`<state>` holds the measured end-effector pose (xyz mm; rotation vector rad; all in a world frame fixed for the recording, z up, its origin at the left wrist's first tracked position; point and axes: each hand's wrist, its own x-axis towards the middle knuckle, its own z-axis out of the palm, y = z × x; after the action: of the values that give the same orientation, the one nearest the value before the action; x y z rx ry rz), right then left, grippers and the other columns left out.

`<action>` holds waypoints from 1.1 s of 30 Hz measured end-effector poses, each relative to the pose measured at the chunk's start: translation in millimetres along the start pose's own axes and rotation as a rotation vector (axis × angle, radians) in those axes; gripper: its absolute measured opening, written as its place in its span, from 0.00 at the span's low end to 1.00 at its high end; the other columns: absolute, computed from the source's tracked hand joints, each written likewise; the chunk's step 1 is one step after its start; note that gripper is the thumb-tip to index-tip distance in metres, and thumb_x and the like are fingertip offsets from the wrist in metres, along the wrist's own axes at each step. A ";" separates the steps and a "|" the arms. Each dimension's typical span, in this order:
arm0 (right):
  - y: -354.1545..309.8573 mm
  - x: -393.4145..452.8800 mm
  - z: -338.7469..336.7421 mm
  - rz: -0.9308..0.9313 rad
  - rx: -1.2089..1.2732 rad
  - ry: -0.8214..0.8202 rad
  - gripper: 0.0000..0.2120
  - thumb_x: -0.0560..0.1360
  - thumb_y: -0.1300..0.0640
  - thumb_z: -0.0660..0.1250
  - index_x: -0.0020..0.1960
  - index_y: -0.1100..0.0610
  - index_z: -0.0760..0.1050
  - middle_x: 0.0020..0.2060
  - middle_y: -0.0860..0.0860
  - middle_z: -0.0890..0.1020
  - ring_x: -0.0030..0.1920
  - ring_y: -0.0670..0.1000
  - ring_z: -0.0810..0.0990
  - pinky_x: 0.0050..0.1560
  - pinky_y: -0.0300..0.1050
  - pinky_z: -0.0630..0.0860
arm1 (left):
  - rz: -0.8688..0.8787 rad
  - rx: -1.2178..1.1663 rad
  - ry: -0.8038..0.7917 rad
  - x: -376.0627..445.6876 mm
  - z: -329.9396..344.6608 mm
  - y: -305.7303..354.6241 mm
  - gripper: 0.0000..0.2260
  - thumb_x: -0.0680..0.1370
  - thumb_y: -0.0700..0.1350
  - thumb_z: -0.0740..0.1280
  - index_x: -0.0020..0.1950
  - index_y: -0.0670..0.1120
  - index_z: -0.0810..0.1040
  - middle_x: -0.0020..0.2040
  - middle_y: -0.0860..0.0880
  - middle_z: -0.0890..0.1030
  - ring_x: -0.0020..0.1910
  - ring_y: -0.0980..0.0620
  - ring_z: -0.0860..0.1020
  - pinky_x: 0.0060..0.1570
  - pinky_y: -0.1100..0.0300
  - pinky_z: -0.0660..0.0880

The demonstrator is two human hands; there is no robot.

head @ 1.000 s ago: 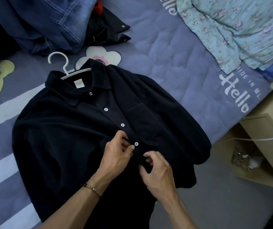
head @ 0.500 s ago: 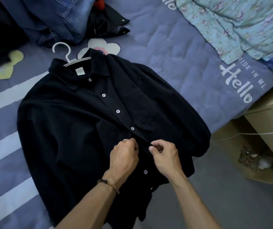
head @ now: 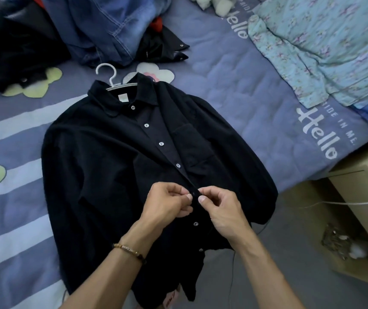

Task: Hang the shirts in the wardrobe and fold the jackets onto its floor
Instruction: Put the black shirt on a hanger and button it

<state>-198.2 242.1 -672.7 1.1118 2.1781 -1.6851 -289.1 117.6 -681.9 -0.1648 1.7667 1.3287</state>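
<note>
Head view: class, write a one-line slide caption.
Both hands, left hand and right hand, pinch the dark shirt placket, buttoning it on its white hanger.

Open: bare bedspread [head: 234,101] far right of the shirt [head: 102,170].
Blocked far: denim pile [head: 111,25], dark jackets [head: 18,45].
Blocked right: floral garment [head: 325,47], cabinet [head: 363,188].

At centre frame, left hand [head: 167,202] and right hand [head: 222,209] pinch the dark shirt [head: 111,166] placket (white hanger [head: 111,80] inside), apparently at a button.
</note>
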 end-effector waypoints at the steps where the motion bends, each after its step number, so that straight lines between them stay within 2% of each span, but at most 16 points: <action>1: -0.7 -1.2 0.7 -0.023 -0.027 0.010 0.08 0.78 0.59 0.67 0.49 0.48 0.82 0.41 0.43 0.85 0.45 0.40 0.82 0.46 0.32 0.77 | -0.011 -0.049 0.001 -0.4 1.2 0.7 0.03 0.75 0.35 0.72 0.41 0.39 0.81 0.33 0.45 0.83 0.33 0.51 0.84 0.34 0.61 0.79; 4: 0.1 -2.9 2.4 -0.062 -0.081 0.030 0.08 0.77 0.60 0.67 0.51 0.49 0.82 0.44 0.42 0.84 0.46 0.35 0.80 0.46 0.27 0.73 | -0.029 -0.128 0.006 0.3 3.0 -1.9 0.03 0.75 0.34 0.72 0.41 0.39 0.81 0.35 0.43 0.83 0.34 0.50 0.84 0.36 0.60 0.80; 7: 3.1 -2.6 5.9 -0.092 -0.111 0.041 0.08 0.76 0.61 0.68 0.53 0.52 0.83 0.46 0.42 0.83 0.47 0.36 0.80 0.47 0.27 0.73 | -0.029 -0.115 0.039 2.7 3.9 -5.8 0.04 0.76 0.34 0.71 0.40 0.39 0.81 0.34 0.44 0.83 0.34 0.50 0.84 0.38 0.58 0.82; 11: 2.7 -3.9 12.6 -0.079 -0.028 0.075 0.07 0.75 0.61 0.70 0.50 0.54 0.84 0.39 0.46 0.85 0.41 0.40 0.82 0.42 0.31 0.75 | -0.013 -0.049 0.035 7.8 1.3 -5.9 0.07 0.78 0.35 0.69 0.40 0.41 0.81 0.33 0.46 0.83 0.33 0.53 0.83 0.38 0.60 0.81; 15: -0.7 1.7 16.8 0.050 0.162 0.075 0.07 0.76 0.61 0.68 0.42 0.56 0.83 0.32 0.48 0.84 0.33 0.42 0.81 0.39 0.38 0.78 | 0.081 0.118 -0.031 8.5 -2.1 -3.3 0.08 0.79 0.35 0.67 0.39 0.40 0.80 0.32 0.47 0.80 0.32 0.55 0.81 0.34 0.62 0.80; 19: 1.0 7.6 22.3 0.056 0.105 0.111 0.05 0.73 0.61 0.71 0.39 0.55 0.82 0.34 0.52 0.85 0.34 0.50 0.83 0.38 0.43 0.81 | 0.137 0.248 -0.006 11.0 -6.0 -2.3 0.09 0.76 0.35 0.66 0.37 0.43 0.80 0.31 0.47 0.82 0.35 0.51 0.83 0.39 0.58 0.82; 21: 2.9 8.3 24.5 0.008 0.011 0.139 0.04 0.73 0.58 0.72 0.39 0.54 0.81 0.33 0.50 0.83 0.34 0.47 0.82 0.36 0.41 0.80 | 0.131 0.261 0.000 10.5 -6.3 -2.2 0.08 0.74 0.39 0.67 0.35 0.43 0.80 0.32 0.46 0.83 0.38 0.47 0.84 0.43 0.54 0.83; 24: 6.6 5.8 34.3 -0.127 -0.192 0.231 0.06 0.74 0.54 0.71 0.39 0.52 0.78 0.31 0.47 0.81 0.34 0.45 0.80 0.38 0.43 0.79 | 0.155 0.293 0.038 12.5 -4.6 -6.0 0.11 0.74 0.46 0.71 0.33 0.47 0.77 0.32 0.49 0.83 0.36 0.48 0.83 0.43 0.52 0.82; 28: 10.3 4.7 44.0 -0.225 -0.258 0.339 0.07 0.73 0.57 0.71 0.38 0.52 0.76 0.33 0.45 0.79 0.35 0.45 0.79 0.38 0.46 0.78 | 0.139 0.301 0.054 16.6 -3.4 -9.1 0.10 0.76 0.43 0.71 0.36 0.43 0.75 0.35 0.46 0.84 0.38 0.48 0.84 0.38 0.59 0.78; 31: 10.3 6.5 40.7 -0.215 -0.231 0.278 0.06 0.74 0.57 0.71 0.38 0.52 0.77 0.33 0.45 0.80 0.36 0.46 0.80 0.39 0.45 0.78 | 0.113 0.262 0.020 17.3 -8.3 -8.2 0.10 0.77 0.39 0.70 0.37 0.40 0.75 0.35 0.44 0.84 0.37 0.50 0.85 0.34 0.68 0.75; 33: 7.6 8.2 38.5 -0.164 -0.207 0.241 0.07 0.74 0.57 0.70 0.38 0.53 0.77 0.31 0.46 0.80 0.34 0.46 0.79 0.37 0.46 0.78 | 0.120 0.276 -0.015 19.0 -10.4 -7.6 0.11 0.77 0.39 0.70 0.36 0.41 0.74 0.33 0.46 0.82 0.36 0.53 0.84 0.34 0.67 0.76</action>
<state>-210.5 212.1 -696.3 1.1595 2.5878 -1.4027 -302.0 113.2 -700.4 0.1057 1.9510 1.1501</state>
